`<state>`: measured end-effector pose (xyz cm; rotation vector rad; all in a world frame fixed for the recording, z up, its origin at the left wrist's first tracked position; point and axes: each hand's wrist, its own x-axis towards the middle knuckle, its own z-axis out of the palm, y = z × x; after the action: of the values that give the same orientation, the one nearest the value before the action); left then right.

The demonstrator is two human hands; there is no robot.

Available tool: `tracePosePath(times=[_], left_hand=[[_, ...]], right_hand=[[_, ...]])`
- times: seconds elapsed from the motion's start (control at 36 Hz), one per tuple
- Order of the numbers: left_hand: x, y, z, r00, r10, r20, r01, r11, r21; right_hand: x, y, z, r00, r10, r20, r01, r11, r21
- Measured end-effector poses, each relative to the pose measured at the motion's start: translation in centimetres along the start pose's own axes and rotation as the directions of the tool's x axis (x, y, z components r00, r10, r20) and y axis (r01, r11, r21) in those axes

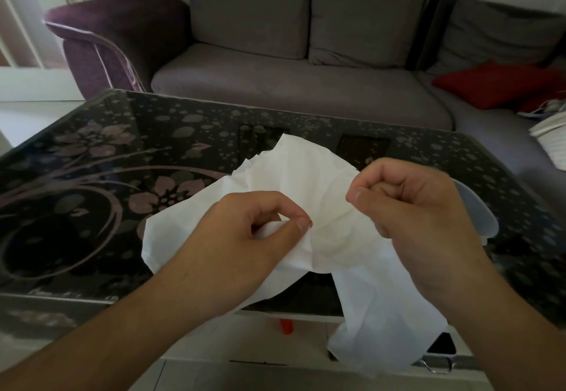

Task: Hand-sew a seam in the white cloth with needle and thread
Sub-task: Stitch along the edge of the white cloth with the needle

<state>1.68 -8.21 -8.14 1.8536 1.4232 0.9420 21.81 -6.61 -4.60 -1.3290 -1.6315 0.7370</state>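
My left hand [260, 231] is curled, thumb and forefinger pinching a fold of the white cloth [309, 182], with more of it bunched in the hollow of the palm. My right hand [410, 207] is closed too, its thumb tip pressed against the forefinger just above the cloth, close to my left hand's pinch. It may be nipping a needle or thread there, but I cannot make out either in this dim view; the lower fingers do gather the cloth under the palm.

The cloth lies crumpled between and beyond my hands on the tabletop [92, 176], a dark glossy top with a pale flower pattern. One end reaches toward the far side; the other spills over the near edge under my right wrist and hangs down toward the floor. Just behind my right hand a pale translucent lid or dish [477, 210] sits on the tabletop, partly hidden by my knuckles.

Below the near edge, a small orange thing [288, 326] shows on the light shelf under the top. Across the tabletop stands a grey sofa [275, 84] with a purple arm, and a red cushion [496, 84] lies on its right-hand section.

The left half of the tabletop is open surface, its corner and far edge in plain sight.
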Motion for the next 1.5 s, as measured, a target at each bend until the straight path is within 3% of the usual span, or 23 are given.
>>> tracePosePath(times=[0.22, 0.44, 0.72, 0.97, 1.06, 1.11, 1.19, 1.28, 1.36, 1.5], left_hand=[[0.0, 0.1, -0.2, 0.996, -0.084, -0.022, 0.083, 0.995, -0.060], [-0.5, 0.2, -0.9, 0.992, -0.066, 0.107, 0.083, 0.983, -0.165], [-0.4, 0.2, -1.1, 0.996, -0.078, 0.050, 0.086, 0.977, -0.195], [-0.3, 0.2, -1.8, 0.997, -0.060, 0.055, 0.074, 0.953, -0.293], [-0.3, 0.1, -2.0, 0.995, -0.079, 0.058, 0.093, 0.948, -0.304], [-0.3, 0.2, -2.0, 0.994, -0.086, 0.065, 0.102, 0.942, -0.321], [-0.4, 0.2, -2.0, 0.994, -0.082, 0.072, 0.102, 0.932, -0.347], [-0.4, 0.3, -2.1, 0.994, -0.079, 0.075, 0.100, 0.927, -0.360], [-0.4, 0.3, -2.2, 0.994, -0.077, 0.083, 0.103, 0.922, -0.374], [-0.3, 0.6, -2.3, 0.993, -0.077, 0.094, 0.108, 0.916, -0.387]], right_hand=[[0.3, -0.1, -0.3, 0.999, 0.009, -0.036, -0.007, 0.999, 0.054], [0.4, 0.1, -0.2, 0.994, -0.029, -0.108, 0.023, 0.998, -0.056], [0.2, -0.3, -1.0, 0.997, -0.026, -0.067, 0.028, 0.999, 0.027], [0.3, -0.6, -0.9, 0.994, 0.044, -0.100, -0.040, 0.998, 0.043], [1.5, 0.0, -0.9, 0.976, 0.167, -0.138, -0.163, 0.986, 0.036], [1.9, 0.3, -1.4, 0.950, 0.301, -0.081, -0.297, 0.953, 0.059], [2.2, -0.8, -1.2, 0.945, 0.291, 0.149, -0.314, 0.936, 0.159], [2.0, -0.9, -1.3, 0.888, 0.392, 0.239, -0.399, 0.917, -0.019], [1.7, -0.9, -0.8, 0.922, 0.307, 0.236, -0.309, 0.951, -0.028], [0.2, -1.0, -0.3, 0.982, 0.026, 0.187, -0.026, 1.000, -0.004]])
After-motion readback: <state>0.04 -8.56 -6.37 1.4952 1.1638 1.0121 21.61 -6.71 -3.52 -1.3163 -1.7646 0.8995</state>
